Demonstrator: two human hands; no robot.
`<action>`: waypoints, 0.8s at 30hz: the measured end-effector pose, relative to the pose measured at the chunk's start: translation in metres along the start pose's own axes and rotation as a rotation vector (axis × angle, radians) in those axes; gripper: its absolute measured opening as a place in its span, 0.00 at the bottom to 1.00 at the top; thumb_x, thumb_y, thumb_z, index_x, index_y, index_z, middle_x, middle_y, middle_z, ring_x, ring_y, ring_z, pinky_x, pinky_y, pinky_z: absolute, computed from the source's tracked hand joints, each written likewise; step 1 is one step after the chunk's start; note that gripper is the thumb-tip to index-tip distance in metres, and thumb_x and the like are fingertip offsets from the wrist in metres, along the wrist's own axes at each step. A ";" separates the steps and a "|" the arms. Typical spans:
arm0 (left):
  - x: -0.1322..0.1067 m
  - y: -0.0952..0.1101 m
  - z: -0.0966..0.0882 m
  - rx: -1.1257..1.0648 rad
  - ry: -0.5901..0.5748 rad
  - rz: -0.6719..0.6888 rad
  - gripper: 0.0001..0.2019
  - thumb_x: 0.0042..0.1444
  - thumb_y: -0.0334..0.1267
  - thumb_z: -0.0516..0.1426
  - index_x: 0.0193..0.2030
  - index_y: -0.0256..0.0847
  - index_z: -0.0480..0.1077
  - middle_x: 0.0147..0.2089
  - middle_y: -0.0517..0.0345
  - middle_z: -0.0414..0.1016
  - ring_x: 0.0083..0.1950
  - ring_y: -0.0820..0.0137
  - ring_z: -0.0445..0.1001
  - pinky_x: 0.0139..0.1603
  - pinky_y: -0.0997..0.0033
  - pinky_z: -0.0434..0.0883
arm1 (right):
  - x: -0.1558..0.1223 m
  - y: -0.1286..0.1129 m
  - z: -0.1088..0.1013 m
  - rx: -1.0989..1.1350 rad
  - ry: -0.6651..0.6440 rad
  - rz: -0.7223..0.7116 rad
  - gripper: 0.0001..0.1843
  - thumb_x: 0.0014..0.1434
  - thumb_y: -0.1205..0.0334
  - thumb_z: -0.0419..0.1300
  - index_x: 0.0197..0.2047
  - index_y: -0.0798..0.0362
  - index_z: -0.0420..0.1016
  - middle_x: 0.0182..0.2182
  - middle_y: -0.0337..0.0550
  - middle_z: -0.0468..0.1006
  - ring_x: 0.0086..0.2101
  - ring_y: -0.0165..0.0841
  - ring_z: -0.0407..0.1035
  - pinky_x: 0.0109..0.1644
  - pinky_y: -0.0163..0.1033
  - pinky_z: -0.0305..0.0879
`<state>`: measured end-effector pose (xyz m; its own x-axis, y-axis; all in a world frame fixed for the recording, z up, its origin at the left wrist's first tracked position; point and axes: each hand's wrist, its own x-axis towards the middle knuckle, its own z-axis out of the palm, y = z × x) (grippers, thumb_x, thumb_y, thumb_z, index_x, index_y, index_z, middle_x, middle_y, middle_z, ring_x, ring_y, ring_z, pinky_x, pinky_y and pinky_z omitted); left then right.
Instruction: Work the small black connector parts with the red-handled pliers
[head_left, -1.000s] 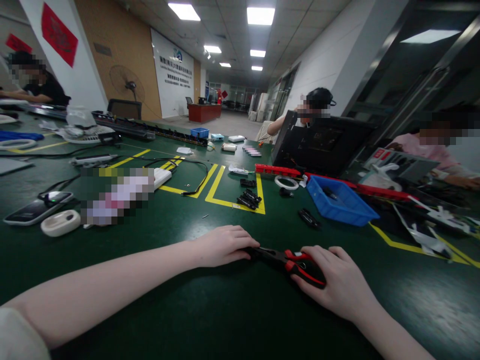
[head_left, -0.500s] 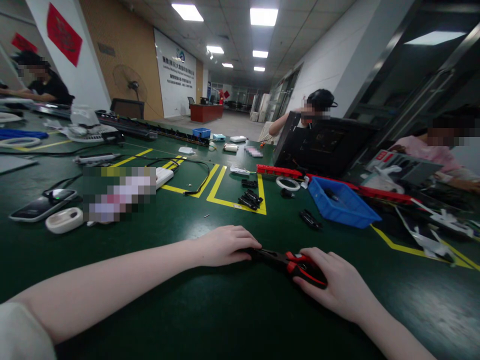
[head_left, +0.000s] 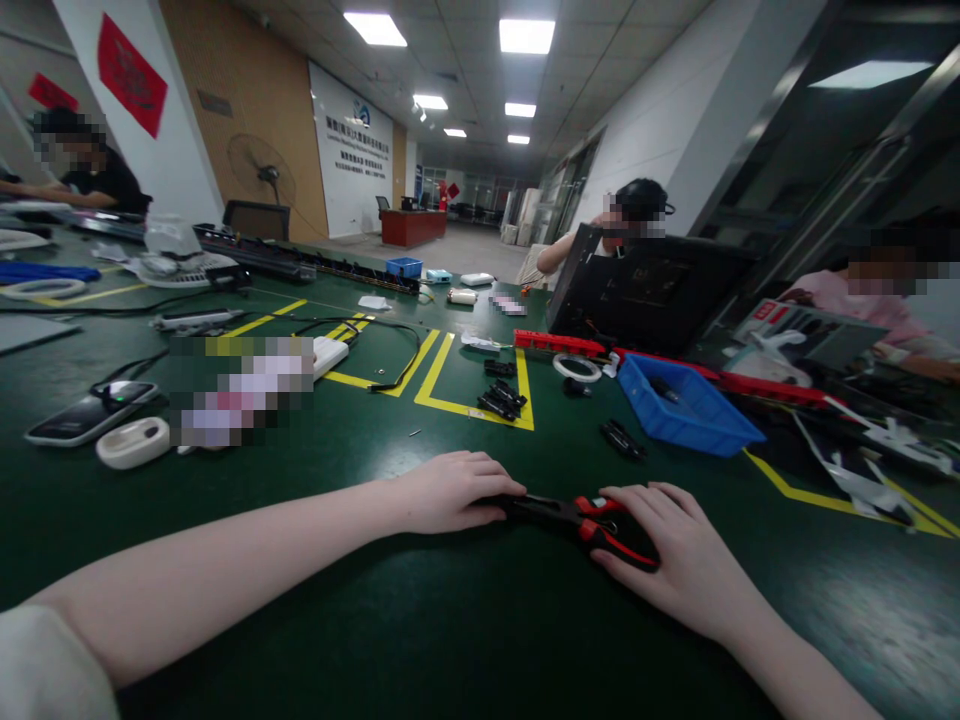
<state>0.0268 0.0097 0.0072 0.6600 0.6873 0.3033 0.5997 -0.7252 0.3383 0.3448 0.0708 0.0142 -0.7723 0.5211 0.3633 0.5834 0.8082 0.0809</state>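
Observation:
My right hand (head_left: 679,560) is wrapped round the handles of needle-nose pliers (head_left: 619,538) with red and black grips. The pliers point left, low over the green table. At their jaw tips, my left hand (head_left: 457,492) is closed in a pinch on a small black part (head_left: 491,499), most of it covered by my fingers. Whether the jaws grip that part is hard to see. Beyond the hands, several black parts (head_left: 501,400) lie inside a yellow-taped square, and another black part (head_left: 622,440) rests nearer the right hand.
A blue bin (head_left: 686,410) with a dark item in it stands to the right. On the left lie a black phone-like device (head_left: 90,412) and a white oval case (head_left: 133,443). A large black panel (head_left: 652,285) stands at the far right; people sit around the table.
The pliers and my right hand have shifted very slightly right, and the right fingers look a little straighter on the handles. My left hand has barely moved.

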 end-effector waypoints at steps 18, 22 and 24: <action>0.000 -0.002 0.002 -0.013 0.001 0.011 0.17 0.66 0.37 0.57 0.60 0.40 0.67 0.56 0.49 0.73 0.56 0.62 0.72 0.56 0.63 0.70 | 0.002 -0.011 0.002 -0.041 0.054 -0.079 0.22 0.57 0.44 0.62 0.48 0.50 0.72 0.44 0.47 0.80 0.50 0.48 0.71 0.62 0.62 0.53; 0.000 -0.002 0.002 -0.003 -0.012 0.008 0.17 0.66 0.37 0.56 0.60 0.40 0.66 0.56 0.49 0.73 0.56 0.62 0.72 0.56 0.63 0.70 | 0.003 -0.012 0.001 -0.080 0.095 -0.111 0.22 0.57 0.45 0.62 0.47 0.52 0.72 0.42 0.48 0.80 0.49 0.47 0.71 0.61 0.60 0.53; -0.001 -0.002 0.002 0.000 -0.014 0.007 0.17 0.66 0.37 0.56 0.61 0.40 0.66 0.56 0.49 0.73 0.56 0.62 0.72 0.56 0.63 0.70 | 0.002 -0.011 0.001 -0.106 0.113 -0.122 0.22 0.57 0.46 0.62 0.48 0.53 0.71 0.43 0.49 0.79 0.49 0.47 0.71 0.62 0.59 0.52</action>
<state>0.0262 0.0105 0.0047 0.6702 0.6819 0.2930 0.5954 -0.7297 0.3362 0.3363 0.0631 0.0127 -0.8094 0.3820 0.4460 0.5148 0.8270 0.2259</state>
